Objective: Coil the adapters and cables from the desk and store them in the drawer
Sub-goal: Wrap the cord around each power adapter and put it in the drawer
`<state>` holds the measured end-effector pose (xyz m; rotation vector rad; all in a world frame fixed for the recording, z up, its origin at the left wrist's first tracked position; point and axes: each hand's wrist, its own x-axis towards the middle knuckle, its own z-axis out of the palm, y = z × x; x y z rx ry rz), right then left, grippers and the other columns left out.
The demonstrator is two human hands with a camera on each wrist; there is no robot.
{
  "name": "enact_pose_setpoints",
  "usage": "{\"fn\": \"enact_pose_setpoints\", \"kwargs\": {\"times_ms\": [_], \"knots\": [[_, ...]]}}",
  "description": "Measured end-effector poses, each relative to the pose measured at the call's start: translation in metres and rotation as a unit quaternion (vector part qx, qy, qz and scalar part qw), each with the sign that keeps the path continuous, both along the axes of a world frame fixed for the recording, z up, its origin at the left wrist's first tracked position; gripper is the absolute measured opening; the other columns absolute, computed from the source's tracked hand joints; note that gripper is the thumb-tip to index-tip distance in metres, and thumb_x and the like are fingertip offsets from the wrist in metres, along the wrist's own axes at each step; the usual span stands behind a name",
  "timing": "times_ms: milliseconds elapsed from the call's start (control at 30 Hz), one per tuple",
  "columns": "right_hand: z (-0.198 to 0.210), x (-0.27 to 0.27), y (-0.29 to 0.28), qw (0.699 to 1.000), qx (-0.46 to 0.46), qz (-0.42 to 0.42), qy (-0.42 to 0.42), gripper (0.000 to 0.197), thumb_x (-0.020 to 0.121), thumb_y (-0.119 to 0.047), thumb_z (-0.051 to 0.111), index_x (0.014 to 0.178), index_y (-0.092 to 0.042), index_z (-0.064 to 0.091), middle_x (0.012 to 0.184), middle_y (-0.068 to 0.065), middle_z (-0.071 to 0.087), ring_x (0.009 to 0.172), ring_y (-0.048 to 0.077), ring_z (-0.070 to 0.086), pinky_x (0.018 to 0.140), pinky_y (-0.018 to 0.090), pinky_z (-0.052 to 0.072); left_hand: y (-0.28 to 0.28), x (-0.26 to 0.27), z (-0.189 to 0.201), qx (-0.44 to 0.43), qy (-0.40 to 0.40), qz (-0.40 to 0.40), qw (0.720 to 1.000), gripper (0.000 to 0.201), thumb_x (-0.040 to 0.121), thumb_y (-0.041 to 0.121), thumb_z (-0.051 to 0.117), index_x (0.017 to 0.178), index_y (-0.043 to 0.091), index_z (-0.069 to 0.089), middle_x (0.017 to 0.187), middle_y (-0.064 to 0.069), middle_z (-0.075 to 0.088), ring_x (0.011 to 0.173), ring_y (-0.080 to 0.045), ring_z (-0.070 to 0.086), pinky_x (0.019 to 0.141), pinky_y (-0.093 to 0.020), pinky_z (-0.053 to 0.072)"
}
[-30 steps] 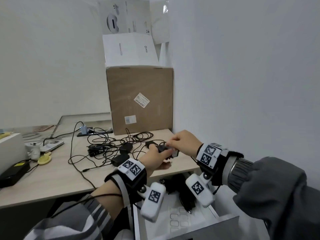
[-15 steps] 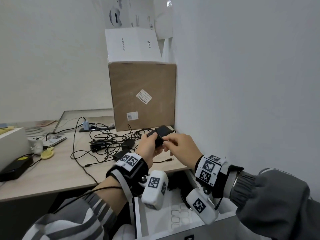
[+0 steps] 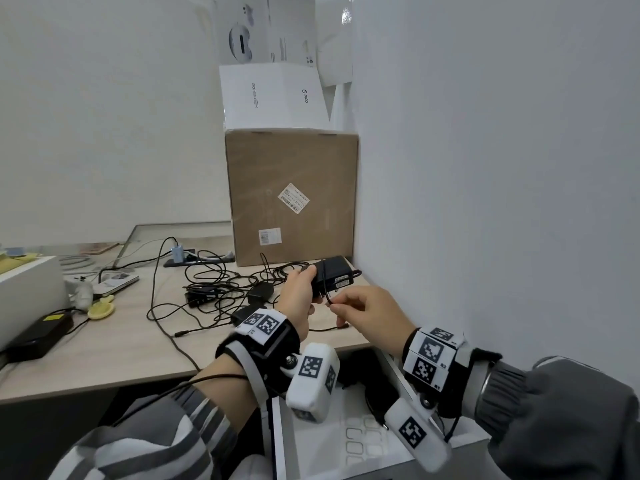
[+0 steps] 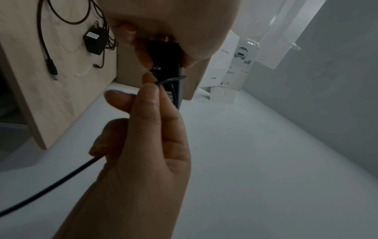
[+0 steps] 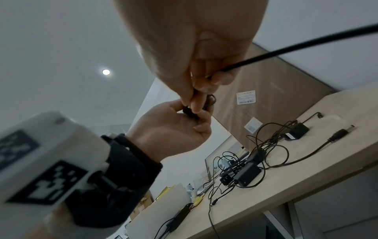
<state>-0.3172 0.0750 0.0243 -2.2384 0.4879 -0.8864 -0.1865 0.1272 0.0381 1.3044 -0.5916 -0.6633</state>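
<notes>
Two boxes, brown carton (image 3: pixel 292 199) under white box (image 3: pixel 273 95), stand at twelve o'clock on the desk (image 3: pixel 114 344); the open drawer (image 3: pixel 346 441) sits at six. Loose cables (image 3: pixel 214 289) lie at nine o'clock of the hands. Left hand (image 3: pixel 297 299) grips the adapter (image 3: pixel 332 271) above the desk; right hand (image 3: pixel 372 317) fingertips pinch its cable (image 3: pixel 325 289).

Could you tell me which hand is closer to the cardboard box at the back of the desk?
Left. The left hand grips the black adapter just in front of the cardboard box; the right hand pinches the cable nearer the desk's front edge.
</notes>
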Motion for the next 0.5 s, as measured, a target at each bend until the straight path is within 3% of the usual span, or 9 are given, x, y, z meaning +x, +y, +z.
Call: {"fn": "enact_pose_setpoints", "kwargs": {"times_ms": [67,167,300,400,500], "knots": [[0.001,0.0,0.0,1.0,-0.009,-0.008,-0.008,0.01,0.088,-0.016,0.063,0.081,-0.014,0.07,0.065,-0.003,0.068,0.065,0.007,0.058,0.068,0.025,0.046,-0.002,0.0,0.002,-0.007,-0.002,-0.003,1.0,0.014,0.099,0.024,0.039,0.092,0.014,0.048,0.075,-0.003,0.049,0.055,-0.013,0.04,0.05,-0.026,0.025],[0.002,0.002,-0.003,1.0,-0.019,-0.021,0.005,0.01,0.088,-0.017,0.063,0.082,-0.013,0.069,0.065,-0.003,0.068,0.056,-0.002,0.052,0.058,0.014,0.037,-0.004,-0.002,0.004,-0.023,0.042,-0.018,0.999,0.016,0.099,0.022,0.04,0.093,0.013,0.052,0.071,-0.003,0.049,0.05,-0.013,0.039,0.046,-0.024,0.024],[0.001,0.002,-0.011,0.999,0.014,-0.027,0.025,0.023,0.09,-0.024,0.063,0.076,-0.007,0.069,0.058,-0.002,0.064,0.046,-0.004,0.05,0.049,0.006,0.035,-0.001,-0.004,0.003,-0.043,0.088,-0.067,0.993,0.021,0.097,0.022,0.042,0.1,0.009,0.059,0.071,-0.006,0.051,0.044,-0.011,0.039,0.038,-0.019,0.025],[-0.001,-0.001,-0.024,0.997,0.036,-0.042,0.061,0.033,0.086,-0.034,0.067,0.064,-0.009,0.067,0.046,-0.01,0.058,0.042,-0.003,0.049,0.048,0.007,0.033,0.005,-0.003,0.003,-0.03,0.068,-0.115,0.991,0.018,0.096,0.022,0.045,0.092,0.009,0.057,0.065,-0.004,0.049,0.041,-0.011,0.037,0.037,-0.019,0.023],[0.001,-0.006,-0.04,0.994,0.001,-0.019,0.11,0.02,0.082,-0.028,0.073,0.075,-0.009,0.071,0.066,0.002,0.068,0.057,0.002,0.055,0.061,0.017,0.042,0.01,0.0,0.004,0.031,-0.001,-0.156,0.987,0.014,0.096,0.021,0.046,0.09,0.01,0.053,0.063,-0.005,0.049,0.04,-0.011,0.038,0.036,-0.018,0.024]]}}
